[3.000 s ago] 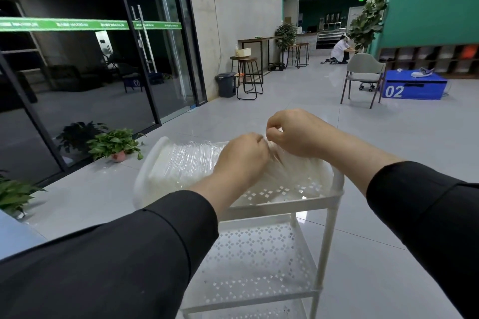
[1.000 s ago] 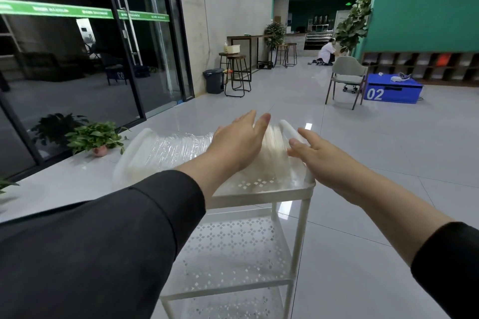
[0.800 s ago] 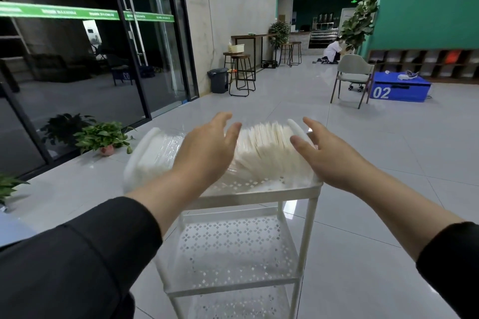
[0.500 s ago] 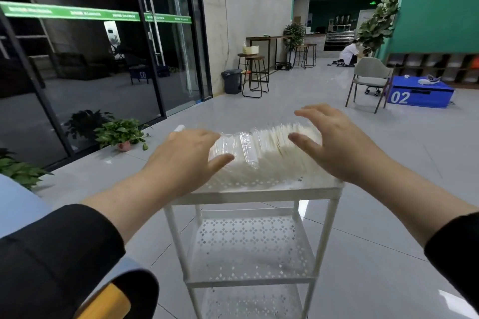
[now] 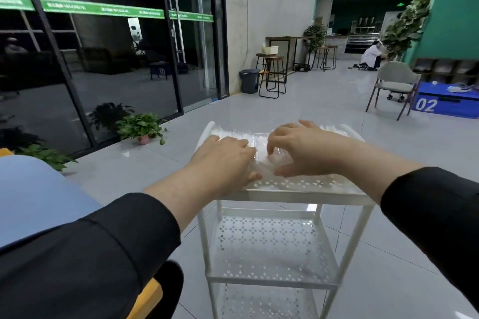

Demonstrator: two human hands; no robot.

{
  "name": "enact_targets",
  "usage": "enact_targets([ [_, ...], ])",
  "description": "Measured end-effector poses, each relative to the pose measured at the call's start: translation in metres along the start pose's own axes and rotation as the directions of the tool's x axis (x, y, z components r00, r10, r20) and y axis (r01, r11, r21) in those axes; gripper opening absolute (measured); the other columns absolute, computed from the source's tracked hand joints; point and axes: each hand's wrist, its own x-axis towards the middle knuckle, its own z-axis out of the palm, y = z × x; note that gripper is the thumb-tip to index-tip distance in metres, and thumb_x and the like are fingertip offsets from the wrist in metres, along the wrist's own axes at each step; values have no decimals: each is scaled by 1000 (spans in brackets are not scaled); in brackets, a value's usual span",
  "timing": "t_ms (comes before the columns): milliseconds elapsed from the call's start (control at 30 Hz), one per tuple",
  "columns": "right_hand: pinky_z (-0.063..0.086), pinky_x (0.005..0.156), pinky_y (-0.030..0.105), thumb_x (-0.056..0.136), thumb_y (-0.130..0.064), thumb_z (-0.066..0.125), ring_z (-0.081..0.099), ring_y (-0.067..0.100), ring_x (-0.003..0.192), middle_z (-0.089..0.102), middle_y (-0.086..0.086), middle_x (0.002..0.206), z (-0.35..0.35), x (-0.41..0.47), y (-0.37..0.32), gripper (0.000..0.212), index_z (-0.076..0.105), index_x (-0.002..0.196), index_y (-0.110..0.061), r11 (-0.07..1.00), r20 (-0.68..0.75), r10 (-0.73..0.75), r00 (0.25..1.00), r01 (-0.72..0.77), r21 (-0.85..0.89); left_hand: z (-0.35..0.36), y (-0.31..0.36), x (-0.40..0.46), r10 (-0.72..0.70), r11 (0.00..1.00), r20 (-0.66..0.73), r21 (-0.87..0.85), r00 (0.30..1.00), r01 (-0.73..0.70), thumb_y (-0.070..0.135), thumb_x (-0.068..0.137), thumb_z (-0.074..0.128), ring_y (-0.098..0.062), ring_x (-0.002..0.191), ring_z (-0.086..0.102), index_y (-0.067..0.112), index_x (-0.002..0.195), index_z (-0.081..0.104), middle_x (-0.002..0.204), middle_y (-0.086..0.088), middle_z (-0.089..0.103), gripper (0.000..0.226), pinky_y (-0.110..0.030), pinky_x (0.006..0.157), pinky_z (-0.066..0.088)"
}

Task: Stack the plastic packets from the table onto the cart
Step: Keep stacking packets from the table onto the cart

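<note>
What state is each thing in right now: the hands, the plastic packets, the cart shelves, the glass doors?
Left hand: fingers relaxed, resting on the packets.
Right hand: fingers bent, fingertips touching the packets.
Plastic packets: lying on the cart's top shelf.
Cart: upright; middle shelf bare.
Glass doors: closed.
Grey chair: unoccupied.

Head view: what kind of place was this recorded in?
Probably a lobby or shared lounge of an office or commercial building, not a home: tall glass doors with a green strip, a high bar table with stools, and a large tiled floor around the white cart.
</note>
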Motion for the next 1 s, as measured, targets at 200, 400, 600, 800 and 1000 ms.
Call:
enact_targets([
  [200, 18, 122, 49, 85, -68, 55, 39, 13, 135, 52, -13, 132, -3, -7, 9, 40, 54, 109, -36, 999, -70, 16, 997, -19, -36, 6, -1, -1, -23, 1000, -66, -1, 998, 23, 69, 94, 44, -21, 109, 57, 27, 108, 58, 105, 7, 60, 46, -41, 92, 37],
  [400, 25, 118, 43, 83, -70, 52, 43, 13, 128, 51, -15, 131, -4, -12, 15, 37, 49, 103, -38, 998, -91, 55, 994, -56, -12, 4, 1, 3, -50, 999, -36, -3, 998, 50, 80, 84, 48, -21, 113, 55, 28, 115, 54, 110, 7, 59, 62, -43, 96, 38],
  [600, 30, 114, 37, 88, -65, 57, 52, 14, 114, 53, -14, 131, -5, -14, 16, 34, 51, 105, -35, 997, -93, 79, 993, -79, 6, 2, 2, 10, -66, 997, -20, 28, 998, 67, 71, 84, 52, -22, 113, 55, 28, 108, 53, 109, 5, 59, 49, -45, 96, 37],
  [800, 24, 119, 42, 88, -64, 57, 49, 12, 121, 52, -16, 131, -3, -15, 17, 32, 50, 104, -37, 995, -91, 96, 991, -94, 22, -4, 9, 7, -2, 1000, -37, 17, 999, 3, 79, 88, 39, -22, 120, 53, 27, 125, 54, 121, 6, 59, 65, -45, 101, 38],
  [1000, 22, 120, 45, 85, -76, 48, 42, 13, 134, 50, -15, 140, 2, -14, 10, 48, 53, 114, -38, 998, -76, 56, 996, -54, 22, -8, 16, 0, -33, 998, -139, -54, 990, 26, 54, 103, 35, -22, 108, 58, 25, 108, 59, 106, 6, 62, 38, -40, 92, 40],
])
